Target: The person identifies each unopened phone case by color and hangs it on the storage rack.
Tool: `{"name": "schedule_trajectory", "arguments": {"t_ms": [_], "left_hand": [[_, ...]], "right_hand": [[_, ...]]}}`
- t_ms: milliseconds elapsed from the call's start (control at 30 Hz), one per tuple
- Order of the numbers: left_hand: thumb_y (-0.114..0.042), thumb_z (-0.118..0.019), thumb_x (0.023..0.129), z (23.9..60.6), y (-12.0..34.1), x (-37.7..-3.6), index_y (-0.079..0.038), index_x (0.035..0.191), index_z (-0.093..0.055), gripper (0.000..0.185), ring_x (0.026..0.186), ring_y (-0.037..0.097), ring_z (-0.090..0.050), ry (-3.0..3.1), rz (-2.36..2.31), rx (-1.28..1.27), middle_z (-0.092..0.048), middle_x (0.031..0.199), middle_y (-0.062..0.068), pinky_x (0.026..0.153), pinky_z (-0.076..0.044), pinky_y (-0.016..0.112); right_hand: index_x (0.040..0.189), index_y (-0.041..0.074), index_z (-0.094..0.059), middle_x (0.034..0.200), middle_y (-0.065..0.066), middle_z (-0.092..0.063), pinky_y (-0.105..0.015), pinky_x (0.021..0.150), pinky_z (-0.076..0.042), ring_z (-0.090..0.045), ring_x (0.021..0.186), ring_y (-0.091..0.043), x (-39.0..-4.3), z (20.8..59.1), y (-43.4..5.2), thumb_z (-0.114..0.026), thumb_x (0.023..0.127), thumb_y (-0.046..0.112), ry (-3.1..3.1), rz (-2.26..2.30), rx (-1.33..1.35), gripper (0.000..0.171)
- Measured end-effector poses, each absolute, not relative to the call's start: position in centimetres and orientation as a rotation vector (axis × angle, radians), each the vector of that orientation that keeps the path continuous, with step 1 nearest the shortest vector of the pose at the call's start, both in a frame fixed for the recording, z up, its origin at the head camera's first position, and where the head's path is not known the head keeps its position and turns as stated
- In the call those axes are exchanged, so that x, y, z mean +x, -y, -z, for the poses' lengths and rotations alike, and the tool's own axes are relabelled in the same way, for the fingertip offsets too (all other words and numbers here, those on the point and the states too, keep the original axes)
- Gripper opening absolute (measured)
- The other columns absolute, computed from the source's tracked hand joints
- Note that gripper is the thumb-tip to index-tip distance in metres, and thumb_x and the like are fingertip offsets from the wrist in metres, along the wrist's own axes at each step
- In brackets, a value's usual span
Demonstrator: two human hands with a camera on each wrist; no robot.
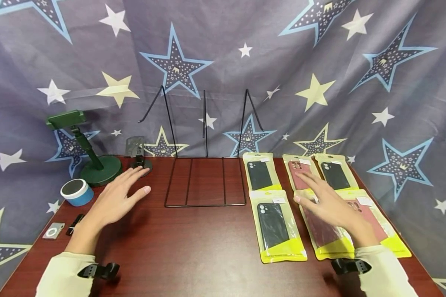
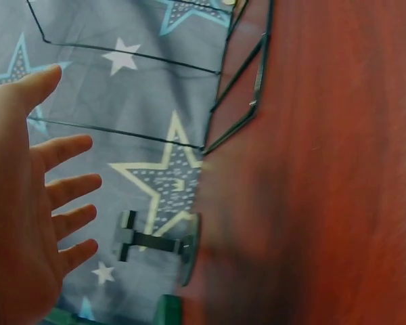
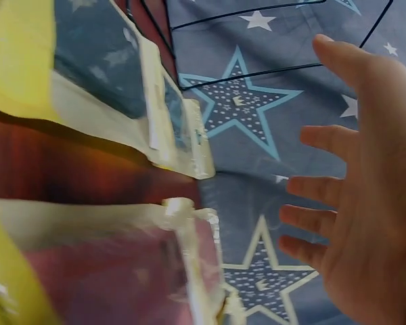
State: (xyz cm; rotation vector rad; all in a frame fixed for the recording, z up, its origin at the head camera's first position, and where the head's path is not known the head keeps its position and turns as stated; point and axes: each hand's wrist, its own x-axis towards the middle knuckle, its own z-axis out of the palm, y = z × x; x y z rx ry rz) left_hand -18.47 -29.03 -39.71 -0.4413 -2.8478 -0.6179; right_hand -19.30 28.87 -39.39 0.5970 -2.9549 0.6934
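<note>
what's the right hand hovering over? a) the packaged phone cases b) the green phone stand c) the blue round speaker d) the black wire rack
a: the right hand, fingers spread, is over the packaged phone cases in yellow bags at the table's right side.

The glossy reddish-brown wooden table [image 1: 193, 247] carries yellow-bordered clear plastic packets: black phone cases [image 1: 273, 225] toward six o'clock and twelve o'clock of the group, maroon phone cases [image 1: 321, 231] toward three o'clock. At nine o'clock stand a dark green phone holder [image 1: 83, 148] and a blue-and-white round speaker [image 1: 76, 192]. The grey-blue star-printed cloth backdrop [image 1: 319, 49] shows cream and blue-outlined stars.
</note>
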Motion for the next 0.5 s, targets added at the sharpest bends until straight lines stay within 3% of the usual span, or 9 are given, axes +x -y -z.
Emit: {"name": "schedule_trajectory", "arguments": {"t_ms": [133, 267, 500], "left_hand": [[-0.045, -0.058, 0.104, 41.1, 28.4, -18.4, -0.019, 0.158, -0.044, 0.062, 0.150, 0.048, -0.034, 2.870, 0.713, -0.453, -0.040, 0.163, 0.019, 0.112, -0.029, 0.073], [-0.043, -0.058, 0.105, 42.6, 27.7, -18.6, -0.017, 0.158, -0.043, 0.061, 0.150, 0.047, -0.035, 2.885, 0.811, -0.454, -0.040, 0.163, 0.018, 0.113, -0.029, 0.071], [-0.039, -0.065, 0.101, 45.2, 26.2, -19.1, -0.010, 0.154, -0.048, 0.062, 0.146, 0.043, -0.040, 2.871, 0.892, -0.451, -0.046, 0.158, 0.018, 0.113, -0.032, 0.066]], "right_hand": [[0.161, 0.019, -0.038, 0.165, -0.019, -0.035, -0.074, 0.108, -0.037, -0.034, 0.150, -0.048, -18.5, 40.8, -28.6, -0.064, 0.101, 0.046, 2.945, -0.807, 0.585, 0.071], [0.158, 0.016, -0.041, 0.160, -0.018, -0.042, -0.067, 0.102, -0.047, -0.050, 0.139, -0.044, -17.9, 41.8, -28.3, -0.064, 0.101, 0.045, 2.949, -0.854, 0.586, 0.068], [0.155, 0.014, -0.046, 0.153, -0.013, -0.051, -0.058, 0.097, -0.050, -0.060, 0.122, -0.035, -17.3, 43.0, -27.5, -0.069, 0.098, 0.042, 2.964, -0.837, 0.632, 0.068]]}}
